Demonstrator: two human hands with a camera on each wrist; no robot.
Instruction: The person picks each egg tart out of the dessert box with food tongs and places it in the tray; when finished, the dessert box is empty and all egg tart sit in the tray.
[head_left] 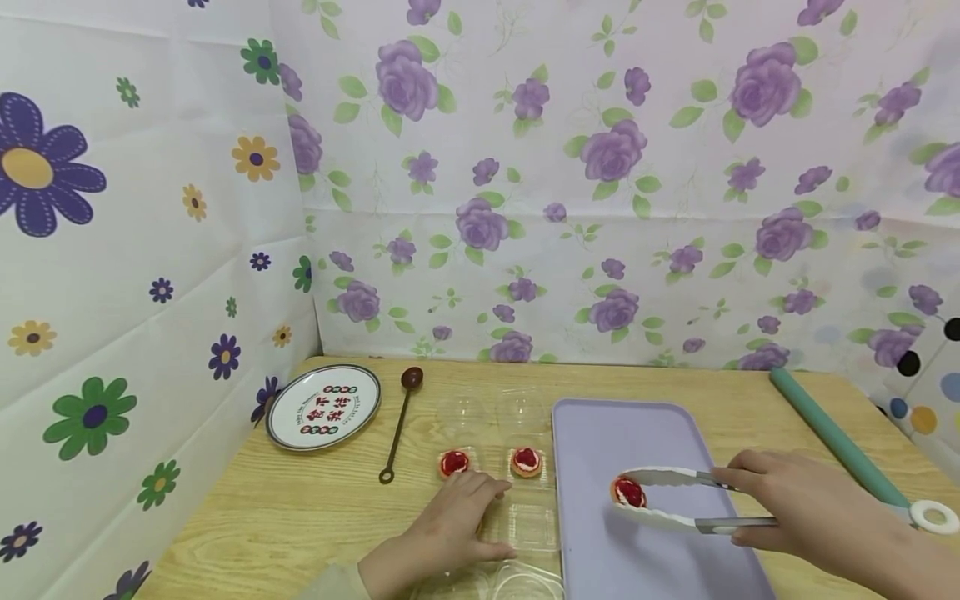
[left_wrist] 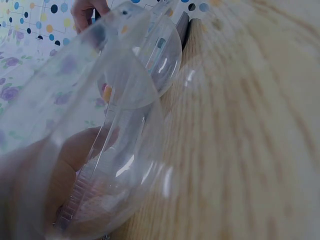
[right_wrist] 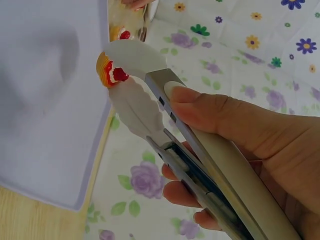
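My right hand (head_left: 806, 504) grips metal tongs (right_wrist: 220, 160) with pale scalloped tips. Between those tips a small red-topped fruit tart (head_left: 628, 492) is pinched above the lilac tray (head_left: 600, 433). In the right wrist view the held tart (right_wrist: 111, 71) shows its yellow crust and white cream. My left hand (head_left: 442, 521) rests at the clear plastic box (head_left: 534, 527), thumb and forefinger spread apart over its left side. Two more tarts sit in box compartments, a left tart (head_left: 454, 463) just beyond my fingers and a right tart (head_left: 527, 462). Clear domes (left_wrist: 145, 165) partly cover the hand in the left wrist view.
A white plate (head_left: 300, 404) with a dark rim and red and green print lies at the back left. Beside it is a brown long-handled spoon (head_left: 405, 408). To the right of the tray lies a teal roll (head_left: 832, 429), near a white ring (head_left: 933, 517).
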